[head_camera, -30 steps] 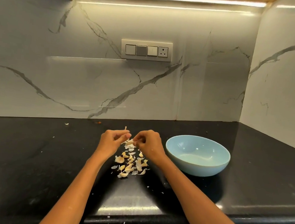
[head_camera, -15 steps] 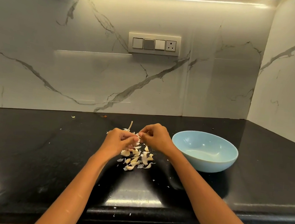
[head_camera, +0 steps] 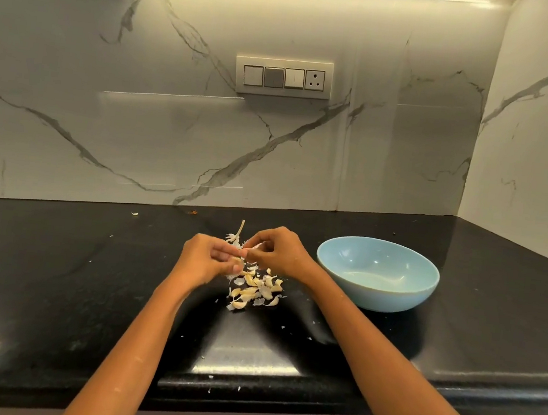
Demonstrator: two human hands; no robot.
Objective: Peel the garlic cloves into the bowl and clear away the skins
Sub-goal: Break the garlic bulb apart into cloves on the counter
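Our left hand (head_camera: 209, 261) and right hand (head_camera: 277, 252) pinch one garlic clove (head_camera: 242, 255) above the clove pile (head_camera: 254, 289); blue bowl (head_camera: 376, 274) at 3 o'clock. Risk: dropped clove mixes with skins.

Both bare forearms reach in from 6 o'clock and converge. The left hand (head_camera: 205, 261) and right hand (head_camera: 277, 252) meet fingertip to fingertip, fingers curled in a pinch, right hand toward 1 o'clock.

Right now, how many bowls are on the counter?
1. The bowl sits on the counter to the right of the right hand; nothing shows inside it.
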